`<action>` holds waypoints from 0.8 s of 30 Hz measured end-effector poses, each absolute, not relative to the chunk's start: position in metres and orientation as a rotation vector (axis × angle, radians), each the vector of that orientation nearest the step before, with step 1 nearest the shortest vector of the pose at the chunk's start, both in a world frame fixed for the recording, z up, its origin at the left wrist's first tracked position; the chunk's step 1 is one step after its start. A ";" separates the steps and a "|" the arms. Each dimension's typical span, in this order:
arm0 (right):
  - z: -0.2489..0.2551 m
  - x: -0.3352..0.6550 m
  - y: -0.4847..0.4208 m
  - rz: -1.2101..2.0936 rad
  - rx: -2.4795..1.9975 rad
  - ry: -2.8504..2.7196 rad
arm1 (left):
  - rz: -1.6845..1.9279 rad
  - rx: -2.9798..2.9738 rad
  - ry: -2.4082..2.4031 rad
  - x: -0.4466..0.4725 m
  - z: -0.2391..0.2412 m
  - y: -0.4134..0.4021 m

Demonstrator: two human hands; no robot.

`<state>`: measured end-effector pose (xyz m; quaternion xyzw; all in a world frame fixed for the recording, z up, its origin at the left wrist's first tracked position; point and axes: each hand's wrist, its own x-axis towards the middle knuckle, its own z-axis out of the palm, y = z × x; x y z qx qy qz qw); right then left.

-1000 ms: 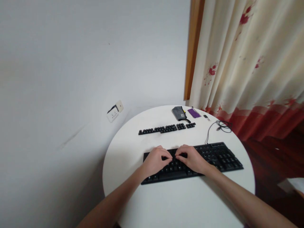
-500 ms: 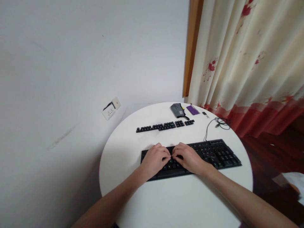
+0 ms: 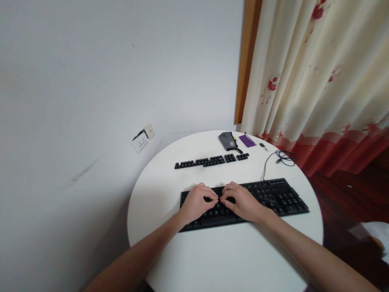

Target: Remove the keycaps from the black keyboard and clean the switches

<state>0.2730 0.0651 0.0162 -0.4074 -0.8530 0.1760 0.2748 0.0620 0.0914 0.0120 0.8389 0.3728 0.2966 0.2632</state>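
Bent over the keyboard (image 3: 276, 195), left of its middle: left hand (image 3: 199, 201) and right hand (image 3: 241, 202), side by side, knuckles up. On the left hand, thumb and index finger brought together in a pinch; on the right hand, a matching pinch, turned toward the other, with only a sliver of a gap between the two. Cannot tell about a key or cap held in either pinch, nor for sure about contact with the keys: too small and dark there.

Black and flat, the keyboard, on a round white table (image 3: 243, 253); right end in plain view, left part partly hidden under the left hand. Beyond the keyboard and apart from it, a long line of black keycaps (image 3: 212, 161), in groups with small gaps. Running from the keyboard's far edge, a dark cable (image 3: 263, 172), looped up beyond its right part. Farther beyond the keyboard than the keycaps: a grey pouch (image 3: 226, 140), a flat purple item (image 3: 247, 140) to its right, then a small dark-and-pale piece (image 3: 263, 146). Beyond the keyboard to the left, on the wall (image 3: 121, 81), a white socket (image 3: 140, 143); beyond it to the right, past the table, a cream-and-red curtain (image 3: 304, 93).
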 end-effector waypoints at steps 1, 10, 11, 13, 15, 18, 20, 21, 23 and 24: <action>0.016 0.273 0.065 0.474 -1.096 -2.294 | 0.794 2.254 1.015 0.061 0.012 0.092; 0.021 0.274 0.062 0.393 -1.141 -2.368 | 0.572 2.541 1.027 0.052 0.026 0.091; 0.022 0.274 0.062 0.375 -1.150 -2.387 | 0.546 2.588 1.035 0.052 0.028 0.089; 0.022 0.273 0.061 0.350 -1.170 -2.416 | 0.502 2.669 1.060 0.054 0.031 0.085; 0.022 0.273 0.061 0.350 -1.183 -2.421 | 0.480 2.713 1.079 0.055 0.033 0.081; 0.021 0.274 0.061 0.382 -1.180 -2.397 | 0.476 2.689 1.040 0.056 0.033 0.084; 0.020 0.274 0.062 0.408 -1.158 -2.370 | 0.528 2.610 1.023 0.055 0.033 0.097; 0.020 0.274 0.064 0.414 -1.152 -2.346 | 0.586 2.563 1.051 0.054 0.034 0.107; 0.021 0.272 0.071 0.399 -1.188 -2.272 | 0.763 2.475 1.210 0.052 0.034 0.132; 0.022 0.270 0.076 0.383 -1.234 -2.235 | 0.819 2.466 1.304 0.051 0.034 0.147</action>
